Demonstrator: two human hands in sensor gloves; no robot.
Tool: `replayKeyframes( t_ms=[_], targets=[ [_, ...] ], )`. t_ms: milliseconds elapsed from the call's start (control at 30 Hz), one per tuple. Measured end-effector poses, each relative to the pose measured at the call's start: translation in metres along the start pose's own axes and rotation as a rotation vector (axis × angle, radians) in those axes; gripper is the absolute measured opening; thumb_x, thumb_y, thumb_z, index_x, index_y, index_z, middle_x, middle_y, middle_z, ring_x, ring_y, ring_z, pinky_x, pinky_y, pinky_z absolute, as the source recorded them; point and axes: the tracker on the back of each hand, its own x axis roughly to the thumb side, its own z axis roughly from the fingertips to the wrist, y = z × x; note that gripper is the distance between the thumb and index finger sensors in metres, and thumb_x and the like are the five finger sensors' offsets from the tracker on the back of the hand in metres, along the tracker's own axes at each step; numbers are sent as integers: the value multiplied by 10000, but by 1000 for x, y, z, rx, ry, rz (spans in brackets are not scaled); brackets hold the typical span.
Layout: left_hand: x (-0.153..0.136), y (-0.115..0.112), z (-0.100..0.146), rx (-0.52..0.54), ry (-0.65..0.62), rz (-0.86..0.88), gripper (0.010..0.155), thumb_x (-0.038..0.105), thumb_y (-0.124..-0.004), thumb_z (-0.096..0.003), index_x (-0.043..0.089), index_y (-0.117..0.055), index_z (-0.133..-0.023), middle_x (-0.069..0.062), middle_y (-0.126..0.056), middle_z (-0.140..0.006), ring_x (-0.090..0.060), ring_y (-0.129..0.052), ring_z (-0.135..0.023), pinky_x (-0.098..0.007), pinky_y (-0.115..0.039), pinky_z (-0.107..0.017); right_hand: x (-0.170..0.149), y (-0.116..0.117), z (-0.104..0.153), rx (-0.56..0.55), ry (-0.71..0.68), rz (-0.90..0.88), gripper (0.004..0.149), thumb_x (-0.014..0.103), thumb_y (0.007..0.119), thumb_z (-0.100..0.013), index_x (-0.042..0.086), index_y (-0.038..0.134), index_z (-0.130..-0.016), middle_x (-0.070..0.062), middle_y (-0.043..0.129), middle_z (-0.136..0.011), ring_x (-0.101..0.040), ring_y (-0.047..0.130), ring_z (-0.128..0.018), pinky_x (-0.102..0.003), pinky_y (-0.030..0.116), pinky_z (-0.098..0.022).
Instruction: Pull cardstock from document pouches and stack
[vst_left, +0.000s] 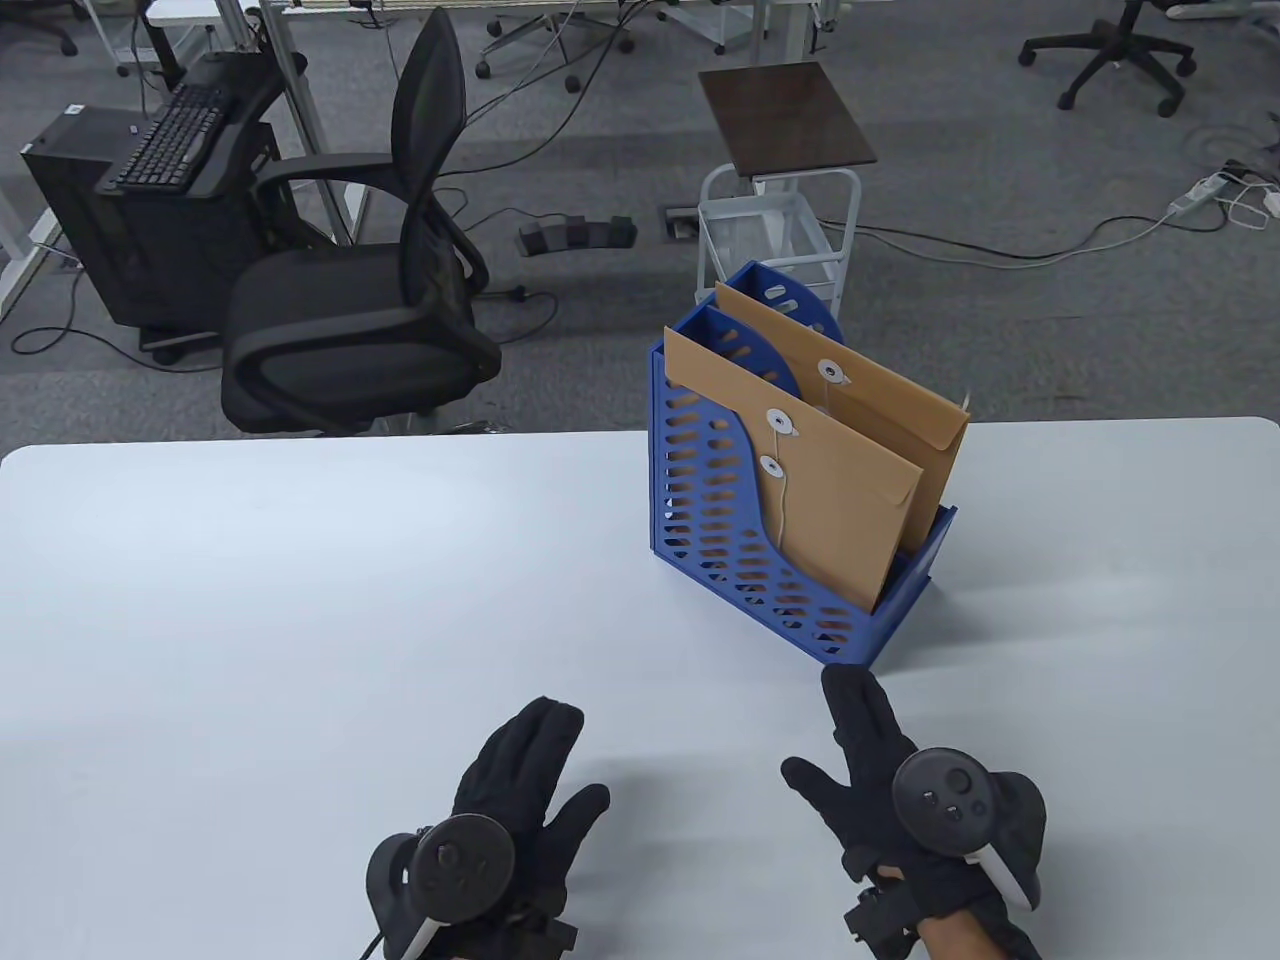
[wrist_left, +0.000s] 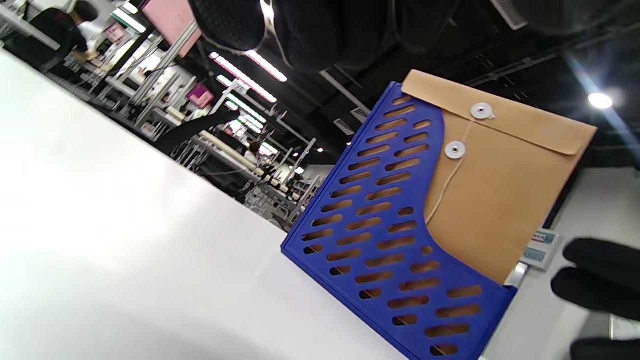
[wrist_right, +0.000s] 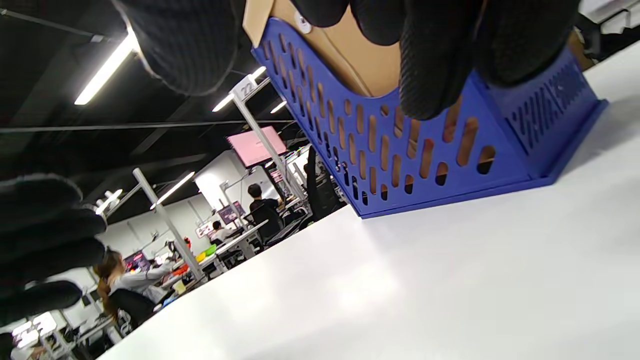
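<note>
Left of the blue file rack (vst_left: 760, 540), the left hand (vst_left: 500, 820) lies spread and empty on the white table (vst_left: 250, 600); two kraft pouches (vst_left: 830, 480) stand upright in the rack — probably light, stiff and string-tied, best pinched at an exposed top corner — while the right hand (vst_left: 900, 780), released, reaches just short of the rack.
</note>
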Motion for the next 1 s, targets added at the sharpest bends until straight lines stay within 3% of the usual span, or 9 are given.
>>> replayKeyframes(
  t_ms=[200, 400, 733, 1000],
  targets=[
    [-4, -4, -3, -34, 48, 31, 718, 673, -676, -456, 401, -513, -1100, 23, -563, -1201, -237, -624, -1109, -532, -578, -795, -14, -14, -4, -48, 108, -149, 877, 582, 808, -435, 200, 397, -1110, -111, 473, -1179, -374, 851, -834, -560, 726, -578],
    [32, -11, 5, -84, -56, 33, 732, 682, -673, -457, 398, -499, -1109, 16, -543, -1210, -244, -610, -1116, -533, -574, -797, -31, -25, -13, -73, 232, -391, 897, 568, 829, -437, 177, 384, -1111, -123, 482, -1173, -349, 918, -734, -526, 782, -515],
    [29, -27, 8, -181, -57, 35, 724, 683, -670, -456, 405, -502, -1104, 17, -545, -1207, -239, -611, -1116, -530, -576, -797, -15, -56, -71, -195, 297, -393, 884, 564, 833, -445, 159, 415, -1110, -130, 526, -1161, -314, 938, -700, -504, 795, -510],
    [32, -33, 8, -201, -68, 34, 721, 683, -669, -456, 406, -508, -1102, 22, -554, -1204, -237, -616, -1114, -531, -573, -799, -8, -55, -110, -186, 355, -412, 818, 547, 855, -442, 155, 536, -1085, -120, 662, -1111, -271, 984, -615, -469, 831, -464]
  ],
)
